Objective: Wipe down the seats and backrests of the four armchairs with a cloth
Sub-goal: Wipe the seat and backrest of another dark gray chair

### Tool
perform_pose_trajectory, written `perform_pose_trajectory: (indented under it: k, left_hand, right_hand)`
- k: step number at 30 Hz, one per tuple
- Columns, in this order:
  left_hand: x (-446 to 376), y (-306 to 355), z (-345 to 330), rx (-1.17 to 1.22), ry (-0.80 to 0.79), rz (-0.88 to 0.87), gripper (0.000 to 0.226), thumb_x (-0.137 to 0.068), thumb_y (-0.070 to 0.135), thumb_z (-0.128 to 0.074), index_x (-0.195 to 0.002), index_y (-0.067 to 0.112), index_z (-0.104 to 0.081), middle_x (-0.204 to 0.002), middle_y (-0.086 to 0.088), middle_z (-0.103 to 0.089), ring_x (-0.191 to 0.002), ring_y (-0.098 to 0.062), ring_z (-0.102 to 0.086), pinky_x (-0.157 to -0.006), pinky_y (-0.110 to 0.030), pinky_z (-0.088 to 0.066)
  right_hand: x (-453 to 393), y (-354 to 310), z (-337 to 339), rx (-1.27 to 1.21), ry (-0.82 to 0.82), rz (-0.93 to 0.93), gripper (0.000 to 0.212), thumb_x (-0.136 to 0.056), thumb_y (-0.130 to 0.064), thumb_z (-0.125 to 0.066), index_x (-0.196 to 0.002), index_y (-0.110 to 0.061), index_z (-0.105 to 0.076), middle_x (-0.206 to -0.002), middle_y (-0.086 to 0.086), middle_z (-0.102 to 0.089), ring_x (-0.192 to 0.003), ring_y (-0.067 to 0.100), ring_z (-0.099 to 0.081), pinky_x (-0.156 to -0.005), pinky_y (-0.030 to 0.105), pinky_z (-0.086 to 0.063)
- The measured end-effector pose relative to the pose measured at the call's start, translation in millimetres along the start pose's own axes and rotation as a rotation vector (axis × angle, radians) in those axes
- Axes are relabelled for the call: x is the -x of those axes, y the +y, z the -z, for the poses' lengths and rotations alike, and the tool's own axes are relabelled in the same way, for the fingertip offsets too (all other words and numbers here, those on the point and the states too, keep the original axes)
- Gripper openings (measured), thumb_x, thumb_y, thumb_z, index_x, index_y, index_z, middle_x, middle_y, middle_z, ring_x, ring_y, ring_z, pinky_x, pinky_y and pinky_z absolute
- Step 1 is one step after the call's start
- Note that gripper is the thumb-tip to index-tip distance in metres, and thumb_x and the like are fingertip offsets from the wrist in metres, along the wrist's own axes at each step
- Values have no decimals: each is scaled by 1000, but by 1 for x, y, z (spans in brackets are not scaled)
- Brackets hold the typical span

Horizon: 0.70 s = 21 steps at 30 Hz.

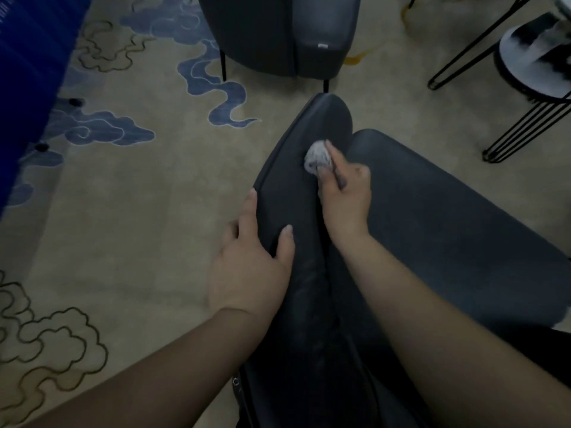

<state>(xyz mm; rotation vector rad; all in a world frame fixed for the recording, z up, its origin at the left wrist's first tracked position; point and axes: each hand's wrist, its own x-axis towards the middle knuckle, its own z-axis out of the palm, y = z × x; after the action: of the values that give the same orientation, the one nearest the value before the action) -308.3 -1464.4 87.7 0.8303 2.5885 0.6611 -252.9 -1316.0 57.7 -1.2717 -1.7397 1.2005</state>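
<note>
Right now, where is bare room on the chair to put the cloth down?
The seat, right of the right hand and cloth, is bare. The armrest is crowded: the left hand rests on it.

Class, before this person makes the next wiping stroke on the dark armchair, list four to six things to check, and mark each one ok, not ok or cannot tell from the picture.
1. Cloth in hand: the right hand pinches the bunched grey cloth. Ok.
2. Cloth on the chair: it sits against the near armchair, by the seam between backrest and seat. Ok.
3. Chair steadied: the left hand rests on the backrest's edge, thumb over the top. Ok.
4. Stroke path free: nothing lies on the seat. Ok.
5. Cloth clean or damp: too blurred. Cannot tell.
6. Other chairs done: only a second armchair shows. Cannot tell.
</note>
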Motion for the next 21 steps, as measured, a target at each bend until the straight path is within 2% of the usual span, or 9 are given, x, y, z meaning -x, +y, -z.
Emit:
perform_pose_trajectory:
  k: [2, 5, 7, 9, 12, 14, 18, 21]
  left_hand:
    - [0, 0, -1, -8, 14, -4, 67, -87, 64, -36, -146, 47, -8, -137, 0, -45, -107, -26, -57, -74, -29, -35]
    - [0, 0, -1, -33, 36, -8, 62, -90, 61, -32, -146, 47, -10, -137, -1, -47, -105, -25, -58, -73, -29, -33]
    - [0, 1, 0, -20, 42, -12, 60, -92, 57, -33, -146, 45, -12, -137, -3, -48, -105, -26, -57, -73, -30, -34]
    - [0, 1, 1, 30, 32, -5, 59, -93, 52, -36, -148, 42, -15, -135, -7, -49, -108, -30, -56, -79, -36, -40]
    - [-1, 2, 2, 92, 6, 7, 58, -95, 47, -39, -149, 39, -18, -134, -12, -49, -112, -33, -53, -88, -40, -42]
    - [-1, 2, 4, 118, -14, 14, 57, -96, 46, -39, -149, 39, -18, -134, -13, -49, -114, -34, -52, -92, -41, -41]
    - [2, 0, 13, 159, -126, -9, 60, -98, 44, -38, -151, 39, -11, -142, -13, -42, -122, -33, -48, -98, -41, -38]
    - [0, -2, 27, 217, -266, 7, 62, -98, 46, -38, -152, 34, -10, -152, -10, -30, -134, -29, -37, -108, -40, -31]
  right_hand:
    - [-9, -2, -5, -16, 23, -11, 38, -94, -12, -55, -130, -23, -56, -102, 13, -44, -70, -9, -49, -71, 0, -35]
    - [13, 0, 5, -12, -83, 7, 42, -94, -10, -55, -134, -22, -54, -91, 15, -54, -68, 1, -51, -70, 10, -41]
    - [43, 3, 16, 24, -139, 11, 44, -93, -10, -56, -134, -23, -52, -88, 18, -54, -66, -2, -51, -68, 4, -38]
    - [80, 2, 27, 46, -188, -36, 45, -93, -12, -57, -134, -29, -51, -92, 21, -52, -71, 2, -52, -71, 1, -36]
    - [127, 0, 47, -8, -238, -98, 49, -91, -10, -60, -129, -40, -49, -91, 6, -46, -74, -2, -51, -76, 0, -35]
    - [149, -1, 60, -1, -286, -123, 49, -90, -8, -61, -126, -41, -50, -88, 0, -44, -72, -3, -50, -74, 1, -37]
    - [179, -2, 88, 47, -403, -158, 46, -88, -11, -65, -117, -46, -56, -87, -3, -44, -72, -5, -51, -72, 3, -40]
    - [180, -8, 105, 67, -455, -216, 42, -87, -13, -67, -110, -48, -60, -88, -5, -41, -77, 0, -52, -72, 4, -41]
